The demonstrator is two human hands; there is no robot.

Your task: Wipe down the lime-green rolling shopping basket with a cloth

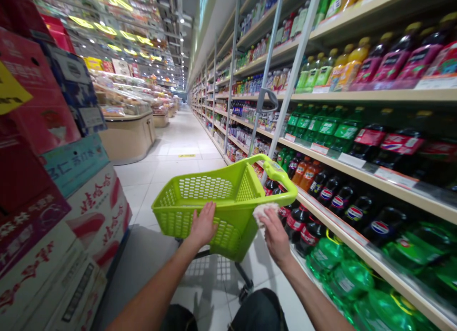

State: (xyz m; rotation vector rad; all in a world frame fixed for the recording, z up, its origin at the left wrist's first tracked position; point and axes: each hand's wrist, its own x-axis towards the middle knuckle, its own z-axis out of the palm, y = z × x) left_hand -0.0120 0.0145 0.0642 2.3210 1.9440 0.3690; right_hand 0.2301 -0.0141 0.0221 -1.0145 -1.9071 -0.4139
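Observation:
A lime-green plastic shopping basket (210, 188) on a wheeled frame stands in the aisle right before me, tilted, with nothing inside it. My left hand (203, 224) grips its near rim, fingers curled over the edge. My right hand (274, 233) presses a whitish cloth (264, 210) against the basket's right outer side, just under the handle (274, 171).
Long shelves (357, 169) of soda and juice bottles run along the right. Stacked red, blue and white cartons (64, 193) stand at the left. A beige display counter (128, 131) lies further along. The tiled aisle (178, 150) stretches ahead.

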